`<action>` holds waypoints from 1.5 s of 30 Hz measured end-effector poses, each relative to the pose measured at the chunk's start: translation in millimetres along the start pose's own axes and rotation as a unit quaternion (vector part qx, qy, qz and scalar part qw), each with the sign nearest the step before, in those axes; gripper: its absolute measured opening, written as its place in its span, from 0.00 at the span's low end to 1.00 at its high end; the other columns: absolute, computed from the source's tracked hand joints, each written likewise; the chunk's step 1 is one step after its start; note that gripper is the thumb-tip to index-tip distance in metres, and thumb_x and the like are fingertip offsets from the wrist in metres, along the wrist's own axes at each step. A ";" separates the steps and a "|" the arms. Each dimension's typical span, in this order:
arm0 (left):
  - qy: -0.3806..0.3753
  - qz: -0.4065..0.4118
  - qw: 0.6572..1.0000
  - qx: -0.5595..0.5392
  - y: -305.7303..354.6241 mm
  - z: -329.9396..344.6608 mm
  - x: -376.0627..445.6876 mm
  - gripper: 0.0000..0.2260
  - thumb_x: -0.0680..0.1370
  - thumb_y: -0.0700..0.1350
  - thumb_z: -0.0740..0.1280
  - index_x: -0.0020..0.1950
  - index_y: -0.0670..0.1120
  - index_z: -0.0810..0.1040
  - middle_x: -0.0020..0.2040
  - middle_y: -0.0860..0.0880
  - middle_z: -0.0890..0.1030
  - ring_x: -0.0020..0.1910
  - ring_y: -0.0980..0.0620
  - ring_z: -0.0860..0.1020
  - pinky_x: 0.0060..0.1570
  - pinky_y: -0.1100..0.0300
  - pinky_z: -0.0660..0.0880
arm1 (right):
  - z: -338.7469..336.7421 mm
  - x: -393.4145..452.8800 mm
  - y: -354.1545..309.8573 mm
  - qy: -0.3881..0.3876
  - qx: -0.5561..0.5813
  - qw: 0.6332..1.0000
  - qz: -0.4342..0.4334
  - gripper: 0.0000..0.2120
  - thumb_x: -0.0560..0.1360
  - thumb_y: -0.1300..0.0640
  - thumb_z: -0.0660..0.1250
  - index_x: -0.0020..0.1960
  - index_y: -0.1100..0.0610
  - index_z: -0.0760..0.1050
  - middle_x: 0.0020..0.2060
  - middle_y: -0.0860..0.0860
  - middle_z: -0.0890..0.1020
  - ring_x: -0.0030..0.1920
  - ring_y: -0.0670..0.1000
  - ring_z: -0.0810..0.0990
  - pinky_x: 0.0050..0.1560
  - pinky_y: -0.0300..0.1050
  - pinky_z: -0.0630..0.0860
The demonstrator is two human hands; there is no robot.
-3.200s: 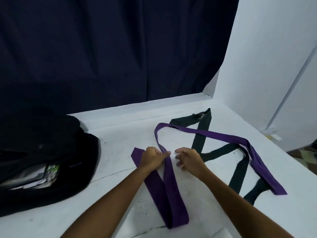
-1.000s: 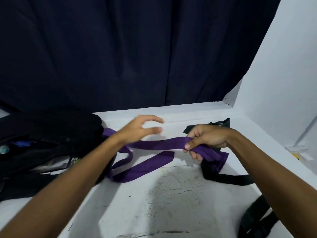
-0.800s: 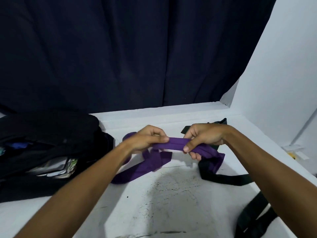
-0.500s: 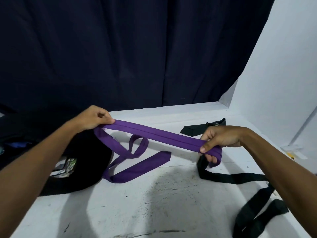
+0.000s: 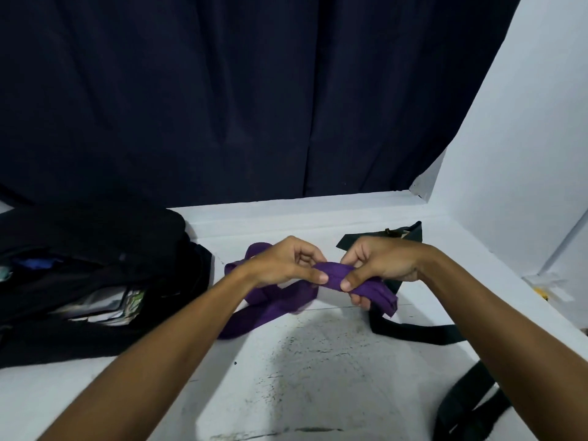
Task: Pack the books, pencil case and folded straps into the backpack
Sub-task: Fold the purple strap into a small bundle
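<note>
Since half a second ago the left hand [image 5: 283,265] has swung back in from the backpack [image 5: 95,281] side to meet the right hand [image 5: 378,265], bunching the purple strap [image 5: 334,275] between them. Both pinch it, thumb against fingers, at table [image 5: 302,377] centre. Its loose tail trails toward 8 o'clock, blurred. A black strap [image 5: 413,332] runs toward 4 o'clock, cut off by the frame. Backpack contents at 9 o'clock are hard to make out.

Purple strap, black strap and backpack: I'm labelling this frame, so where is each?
purple strap [image 5: 334,275]: head view, folded part between the hands.
black strap [image 5: 413,333]: head view, flat stretch on the table.
backpack [image 5: 95,237]: head view, top flap.
</note>
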State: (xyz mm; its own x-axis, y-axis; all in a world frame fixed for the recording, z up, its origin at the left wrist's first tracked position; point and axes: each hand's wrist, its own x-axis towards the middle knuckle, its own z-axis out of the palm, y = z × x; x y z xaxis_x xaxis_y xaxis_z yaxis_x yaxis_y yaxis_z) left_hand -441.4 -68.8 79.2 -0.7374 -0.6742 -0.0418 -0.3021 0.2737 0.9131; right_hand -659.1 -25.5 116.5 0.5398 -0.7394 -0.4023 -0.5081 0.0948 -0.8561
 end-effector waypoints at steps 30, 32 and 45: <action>0.246 0.051 0.967 -0.039 -40.6 12.4 -16.5 0.06 0.73 0.42 0.75 0.45 0.46 0.79 0.33 0.49 0.80 0.33 0.50 0.75 0.38 0.56 0.72 | 18.7 24.0 -1.1 0.171 0.448 0.865 -0.148 0.15 0.76 0.72 0.59 0.59 0.61 0.72 0.46 0.66 0.83 0.41 0.59 0.85 0.41 0.49 0.83; 0.250 0.033 0.961 -0.113 -36.2 15.4 -14.8 0.03 0.73 0.44 0.73 0.45 0.50 0.82 0.35 0.46 0.83 0.36 0.45 0.77 0.41 0.51 0.72 | 20.2 27.7 -5.7 0.190 0.444 0.859 -0.169 0.19 0.75 0.74 0.58 0.63 0.62 0.72 0.49 0.67 0.82 0.45 0.60 0.85 0.45 0.49 0.83; 0.283 0.009 0.926 -0.250 -7.2 33.1 -10.0 0.13 0.72 0.45 0.74 0.55 0.42 0.80 0.42 0.40 0.85 0.40 0.44 0.82 0.46 0.52 0.78 | 52.3 53.8 -25.5 0.378 0.418 0.797 -0.217 0.25 0.75 0.74 0.63 0.69 0.58 0.68 0.44 0.62 0.85 0.48 0.59 0.85 0.50 0.57 0.81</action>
State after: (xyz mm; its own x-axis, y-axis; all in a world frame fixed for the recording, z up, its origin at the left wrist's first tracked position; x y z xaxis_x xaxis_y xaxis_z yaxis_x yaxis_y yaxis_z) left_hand -451.8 -41.3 59.7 -0.2617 -0.9629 0.0655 0.1288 0.0325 0.9911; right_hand -582.0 -32.8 99.7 -0.1762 -0.9839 0.0299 0.4114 -0.1012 -0.9058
